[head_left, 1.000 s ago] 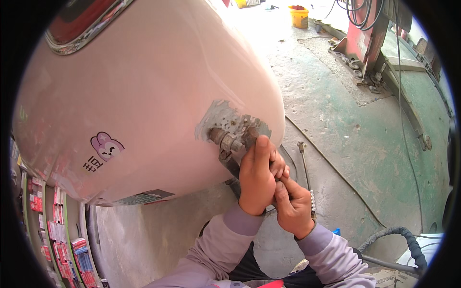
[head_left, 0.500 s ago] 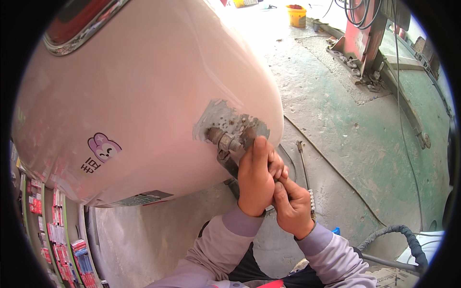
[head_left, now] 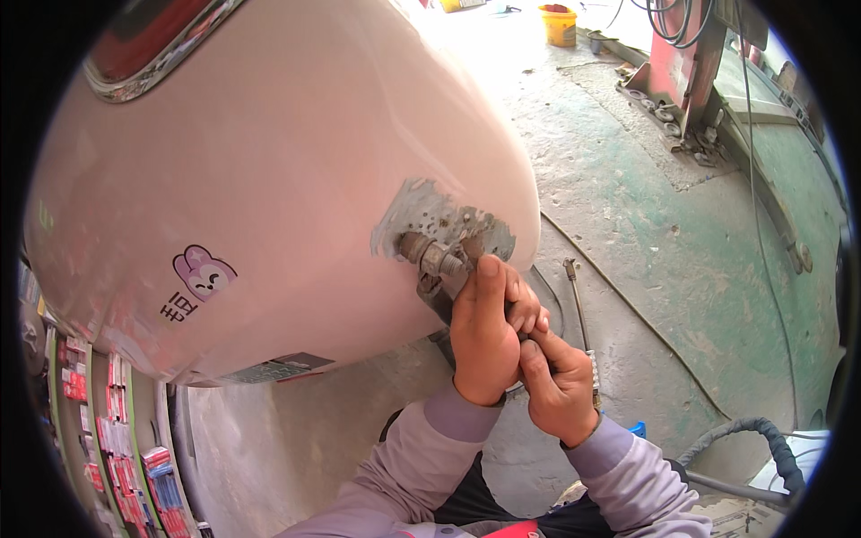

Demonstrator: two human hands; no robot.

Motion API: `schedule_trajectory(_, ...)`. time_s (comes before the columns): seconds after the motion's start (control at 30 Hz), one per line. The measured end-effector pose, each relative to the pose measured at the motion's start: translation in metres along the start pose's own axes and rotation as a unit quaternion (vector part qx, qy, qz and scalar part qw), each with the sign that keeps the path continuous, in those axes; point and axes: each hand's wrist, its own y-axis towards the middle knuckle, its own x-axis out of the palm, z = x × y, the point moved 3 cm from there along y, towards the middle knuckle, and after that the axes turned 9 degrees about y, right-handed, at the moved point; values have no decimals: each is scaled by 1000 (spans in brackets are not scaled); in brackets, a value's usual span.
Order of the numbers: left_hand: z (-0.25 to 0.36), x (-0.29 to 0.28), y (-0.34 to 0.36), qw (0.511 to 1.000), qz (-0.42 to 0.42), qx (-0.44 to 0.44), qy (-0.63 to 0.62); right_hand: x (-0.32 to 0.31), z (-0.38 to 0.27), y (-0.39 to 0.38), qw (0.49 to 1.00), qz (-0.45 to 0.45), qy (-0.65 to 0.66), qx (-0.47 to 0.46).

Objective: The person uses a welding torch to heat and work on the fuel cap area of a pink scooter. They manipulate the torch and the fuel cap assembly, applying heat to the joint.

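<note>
A pink car body panel (head_left: 269, 170) fills the upper left. It carries a scraped grey patch (head_left: 444, 211) with dark spots near its curved corner. Against this patch stands what looks like a dent puller (head_left: 435, 260), with a stubby metal foot, a nut and a threaded end. A second brownish tip touches the patch beside my left thumb. My left hand (head_left: 489, 327) is wrapped round the tool, thumb upward. Just to its right and lower, my right hand (head_left: 558, 381) is closed with its thumb pressed down; most of the tool between the hands is hidden.
A long metal rod tool (head_left: 581, 314) stands right of my hands. Hoses cross the worn green floor (head_left: 664, 296), including a thick wrapped hose (head_left: 749, 430). A red post (head_left: 677, 72) and yellow bucket (head_left: 558, 25) stand farther off. Packets fill a rack (head_left: 117, 430) at lower left.
The view has shifted slightly, so the panel, tool and hands all sit a little farther right. Both hands keep the same hold, with the tool still against the grey patch.
</note>
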Motion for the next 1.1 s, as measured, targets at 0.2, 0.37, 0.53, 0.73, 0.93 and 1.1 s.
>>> schedule_trajectory(0.2, -1, 0, -2, 999, -1, -3, -37, 0, -4, 0, 1000, -1, -17, -1)
schedule_trajectory(0.37, -4, -5, -3, 990, -51, -19, -128, 3, -6, -4, 998, -2, 29, 46)
schedule_trajectory(0.53, -5, -10, -2, 988, -80, -19, -128, 5, -7, -6, 983, -11, 143, 117)
schedule_trajectory(0.73, -5, -9, -1, 993, -86, 11, -82, 3, -12, -4, 988, -20, 90, 121)
schedule_trajectory(0.93, 0, -8, 0, 996, -79, 27, -37, 13, -9, -6, 996, 22, 65, 54)
schedule_trajectory(1.1, -1, -3, -2, 998, -49, 20, -28, 9, -10, -6, 995, 2, 69, 68)
